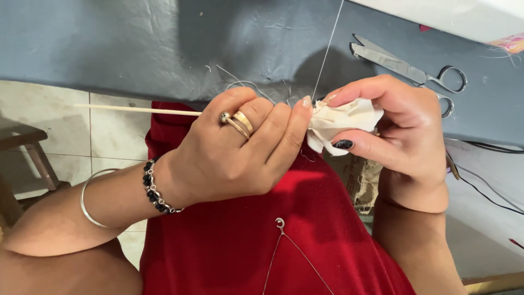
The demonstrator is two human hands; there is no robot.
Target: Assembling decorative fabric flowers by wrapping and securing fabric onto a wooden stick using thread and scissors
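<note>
Two hands meet over a red lap: left hand [240, 150] pinching a thin wooden stick [136, 110], right hand [401, 136] at three o'clock pinching cream fabric [344, 120], scissors [409, 71] at one o'clock

A small bundle of cream cloth [345, 121] sits just right of the frame's centre, gathered into tight folds and pleats that fan out like petals. It is pinched between the fingertips of the left hand [240, 150] and the right hand [401, 131], with its crumpled lower edge hanging free below.

A thin white thread [326, 54] runs taut from the top of the bundle, slanting up to the upper edge of the frame, right of centre.

A slim pale wooden stick [136, 110] lies nearly level in the left half of the frame; its right end disappears behind the left hand's fingers, its left end juts free.
</note>
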